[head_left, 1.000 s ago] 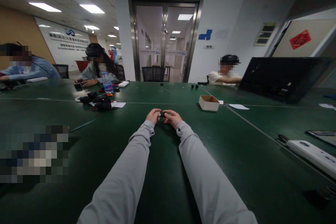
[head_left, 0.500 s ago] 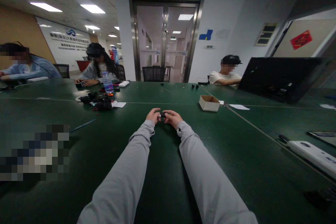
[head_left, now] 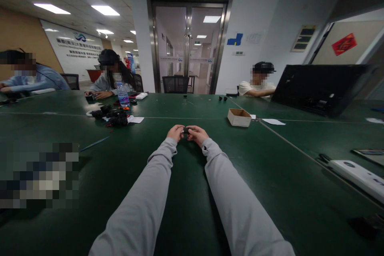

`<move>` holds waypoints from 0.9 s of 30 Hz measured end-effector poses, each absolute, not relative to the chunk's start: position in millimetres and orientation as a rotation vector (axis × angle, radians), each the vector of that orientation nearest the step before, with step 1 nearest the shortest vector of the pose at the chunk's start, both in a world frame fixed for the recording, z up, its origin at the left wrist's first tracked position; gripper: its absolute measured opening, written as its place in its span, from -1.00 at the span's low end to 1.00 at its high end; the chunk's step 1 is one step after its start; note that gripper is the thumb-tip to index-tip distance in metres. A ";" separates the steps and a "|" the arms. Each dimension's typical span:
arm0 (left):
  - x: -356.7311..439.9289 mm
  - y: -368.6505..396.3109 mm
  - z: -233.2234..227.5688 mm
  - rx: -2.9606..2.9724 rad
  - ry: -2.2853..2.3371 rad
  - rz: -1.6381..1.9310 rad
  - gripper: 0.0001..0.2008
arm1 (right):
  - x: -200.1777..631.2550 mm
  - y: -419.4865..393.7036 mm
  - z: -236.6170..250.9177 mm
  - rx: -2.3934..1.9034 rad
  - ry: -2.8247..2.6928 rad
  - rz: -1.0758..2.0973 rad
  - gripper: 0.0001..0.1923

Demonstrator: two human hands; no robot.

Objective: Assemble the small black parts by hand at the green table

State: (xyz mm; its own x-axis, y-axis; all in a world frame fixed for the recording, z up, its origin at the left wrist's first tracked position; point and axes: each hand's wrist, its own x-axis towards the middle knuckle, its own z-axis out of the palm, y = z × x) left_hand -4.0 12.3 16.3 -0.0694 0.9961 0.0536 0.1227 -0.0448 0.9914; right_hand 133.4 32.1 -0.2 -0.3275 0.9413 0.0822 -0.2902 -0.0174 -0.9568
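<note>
Bottle left of centre, clump of black items and white paper below it; open box right of centre; black monitor at right; white device lower right; glass double door upper centre, chair in front; seated person left of monitor

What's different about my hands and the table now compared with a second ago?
Only a slight change: your left hand has its raised index finger lowered toward the small dark object, and less of that object's silvery end shows. Nothing was visibly let go. Your right hand holds the object much as before; the open box and bottle stayed put.
</note>
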 end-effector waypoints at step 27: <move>-5.1 13.7 14.3 1.322 1.356 1.235 -0.69 | 133.7 32.0 0.2 -0.785 -1.204 1.546 -0.79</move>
State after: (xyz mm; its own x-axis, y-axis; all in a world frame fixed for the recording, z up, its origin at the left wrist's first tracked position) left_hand -5.1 13.7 14.3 -0.0768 0.9952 0.0602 0.1531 -0.0479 0.9870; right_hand 133.7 32.0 0.2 -0.3049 0.9493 0.0762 -0.3069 -0.0222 -0.9515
